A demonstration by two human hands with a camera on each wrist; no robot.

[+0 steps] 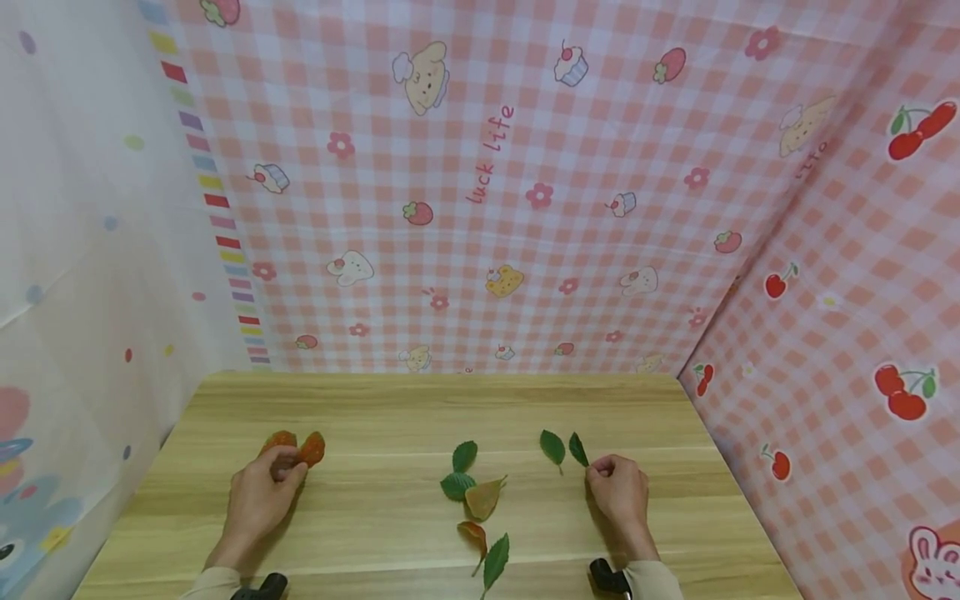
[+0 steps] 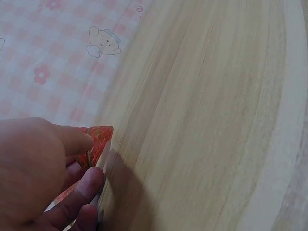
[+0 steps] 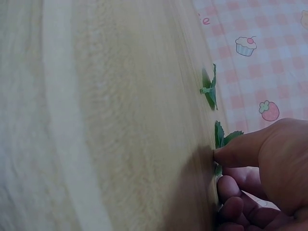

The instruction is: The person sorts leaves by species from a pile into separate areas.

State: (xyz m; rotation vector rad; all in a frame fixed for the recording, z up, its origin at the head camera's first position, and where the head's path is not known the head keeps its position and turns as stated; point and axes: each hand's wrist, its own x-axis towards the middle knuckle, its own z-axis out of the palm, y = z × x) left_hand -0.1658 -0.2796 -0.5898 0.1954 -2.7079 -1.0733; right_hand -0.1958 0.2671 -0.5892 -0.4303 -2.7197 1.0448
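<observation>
R hand (image 1: 621,492) pinches green leaf (image 1: 577,448) at near end; 2nd green leaf (image 1: 552,447) just L of fingertips. L hand (image 1: 258,496): thumb + index at red leaf (image 1: 312,449), 2nd red leaf (image 1: 281,440) beyond index; can't tell if pinching. Risk IMO: leaves light, finger brush prob shifts either 2nd leaf; hard R pinch could crease.

From the head, the wooden table (image 1: 375,408) is seen from above, farther off, with the checked cloth (image 1: 637,125) faced. From each wrist, it is seen tilted and close. The left hand (image 1: 261,493) is shared by head and left wrist, the right hand (image 1: 621,496) by head and right wrist.
</observation>
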